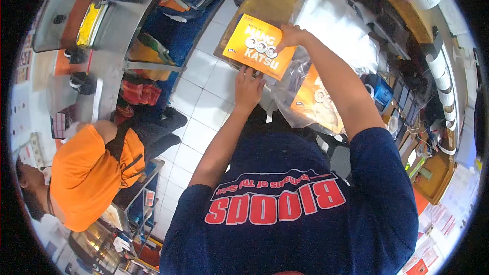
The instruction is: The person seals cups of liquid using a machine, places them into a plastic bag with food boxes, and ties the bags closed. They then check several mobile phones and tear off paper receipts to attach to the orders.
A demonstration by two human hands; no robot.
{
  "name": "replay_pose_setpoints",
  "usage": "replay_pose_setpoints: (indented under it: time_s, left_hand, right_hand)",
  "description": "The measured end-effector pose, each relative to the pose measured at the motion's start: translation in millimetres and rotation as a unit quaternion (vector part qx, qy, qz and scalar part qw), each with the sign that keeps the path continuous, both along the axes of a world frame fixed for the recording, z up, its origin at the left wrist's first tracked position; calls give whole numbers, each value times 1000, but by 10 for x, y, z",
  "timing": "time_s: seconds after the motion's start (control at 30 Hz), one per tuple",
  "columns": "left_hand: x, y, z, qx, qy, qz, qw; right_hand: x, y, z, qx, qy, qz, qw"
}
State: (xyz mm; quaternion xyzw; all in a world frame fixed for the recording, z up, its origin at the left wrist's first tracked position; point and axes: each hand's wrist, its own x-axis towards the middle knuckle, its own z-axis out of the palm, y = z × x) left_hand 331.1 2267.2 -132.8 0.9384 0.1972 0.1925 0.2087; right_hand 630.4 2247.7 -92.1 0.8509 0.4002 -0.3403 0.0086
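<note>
Nearest the camera is the person's own dark blue shirt (285, 209) with red lettering, and both bare arms reach forward from it. Right hand (291, 35) has its grip clamped on the top right edge of an orange printed sleeve (259, 46), held tilted above the white tiled floor (204, 97). Left hand (248, 89) lies with its fingers spread flat against the sleeve's lower edge, touching it, not closed around it. Just right of the sleeve, under the right forearm, a clear plastic bag (300, 104) holds more orange sleeves of the same print. Beyond it lies a large white bag (336, 25), and a brown cardboard sheet (265, 2) sits behind the sleeve. At the left, well apart, another person in an orange shirt (89, 178) leans toward a grey tabletop (109, 46).
</note>
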Motion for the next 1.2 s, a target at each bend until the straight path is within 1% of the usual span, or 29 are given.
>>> replay_pose_setpoints:
  time_s: [0.03,0.07,0.1,0.13,0.17,0.23,0.27,0.3,0.33,0.4,0.47,0.53,0.6,0.63,0.7,0.73,0.8,0.83,0.9,1.0,1.03,1.07,1.1,1.13,1.2]
  left_hand:
    - [11,-3,3,1,0,-1,1000]
    - [24,3,7,-11,3,6,1000]
    - [26,10,9,-22,8,11,1000]
    - [22,9,3,-22,9,8,1000]
    - [15,6,-3,-22,22,7,999]
    - [18,9,-7,-23,35,4,999]
    - [15,27,-12,-15,52,-20,998]
    - [23,43,-12,-7,68,-44,997]
    - [33,29,-9,-7,69,-47,996]
    - [71,-41,-2,17,43,-33,998]
    - [108,-73,-9,19,46,-28,998]
    - [146,-98,14,19,49,-24,998]
    - [183,-53,89,-53,84,-9,995]
    - [180,-32,48,-53,86,-14,995]
    - [143,9,-80,-53,13,1,998]
    - [136,28,-107,-52,15,-5,999]
    - [137,59,-131,-84,-8,2,996]
    - [151,75,-104,-83,-7,-4,996]
    - [176,102,-55,-100,19,2,995]
    - [219,115,-36,-124,17,-10,992]
    - [255,105,5,-122,18,-14,992]
    - [300,87,41,-146,19,-4,989]
    - [340,83,47,-169,21,8,985]
    - [384,112,-1,-170,23,4,985]
    - [543,213,-104,-268,-9,15,963]
  right_hand:
    - [37,-27,-19,21,30,9,999]
    - [112,-68,-16,22,29,9,999]
    - [124,-105,178,17,152,-23,988]
    - [149,-157,257,13,272,-55,960]
    - [131,-197,309,14,274,-59,960]
    - [159,-290,326,159,279,-98,942]
    - [199,-331,359,160,279,-100,942]
    - [284,-377,425,200,269,-109,936]
    - [366,-440,520,241,259,-118,928]
    - [446,-700,1117,279,291,-170,899]
    - [479,-1003,1601,384,228,-191,874]
    - [509,-1357,1944,463,194,-214,838]
    - [467,-1776,2241,503,161,-249,812]
    - [429,-1977,2369,519,139,-259,803]
    - [285,-2346,2592,537,112,-288,785]
    - [188,-2512,2668,539,106,-306,777]
    - [0,-2810,2721,551,101,-336,757]
    - [-92,-2935,2731,554,73,-356,749]
    - [-262,-3174,2698,552,66,-378,741]
    - [-507,-3480,2621,556,47,-405,724]
    - [-585,-3569,2587,561,45,-424,710]
    - [-650,-3663,2546,565,43,-442,695]
    - [-704,-3740,2519,562,37,-446,695]
    - [-752,-3790,2480,561,36,-449,694]
    - [-852,-3855,2422,568,24,-481,667]
